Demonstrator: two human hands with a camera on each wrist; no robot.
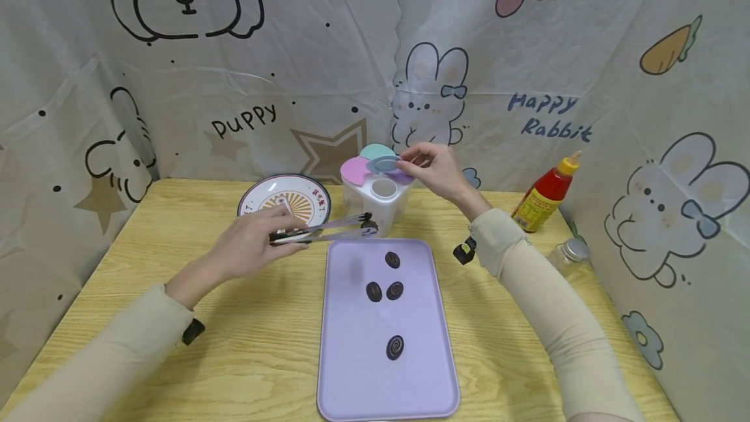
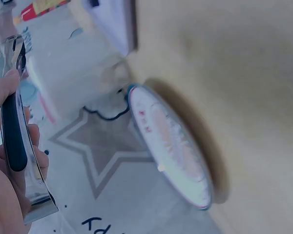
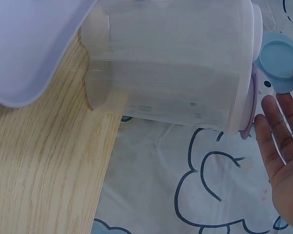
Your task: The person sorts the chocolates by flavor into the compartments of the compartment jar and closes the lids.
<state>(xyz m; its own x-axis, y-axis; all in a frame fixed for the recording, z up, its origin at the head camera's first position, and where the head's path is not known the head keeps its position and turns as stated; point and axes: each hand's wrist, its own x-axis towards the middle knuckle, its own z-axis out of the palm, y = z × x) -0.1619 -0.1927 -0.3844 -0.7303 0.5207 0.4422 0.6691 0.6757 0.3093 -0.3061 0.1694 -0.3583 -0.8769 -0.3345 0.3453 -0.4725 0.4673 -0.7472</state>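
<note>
While the right hand (image 1: pixel 435 170) pinches the blue lid (image 1: pixel 382 164) clear of the round opening (image 1: pixel 384 187) in the container (image 1: pixel 379 215), the left hand (image 1: pixel 249 246) grips the tongs (image 1: pixel 340 235), their tips beside it, apparently with a dark piece (image 1: pixel 369 226) between them. Best keep that lid well back and centre the tips over the opening before loosening. The lilac tray (image 1: pixel 363 370) carries 4 dark sweets (image 1: pixel 395 290); the container's contents cannot be made out.
</note>
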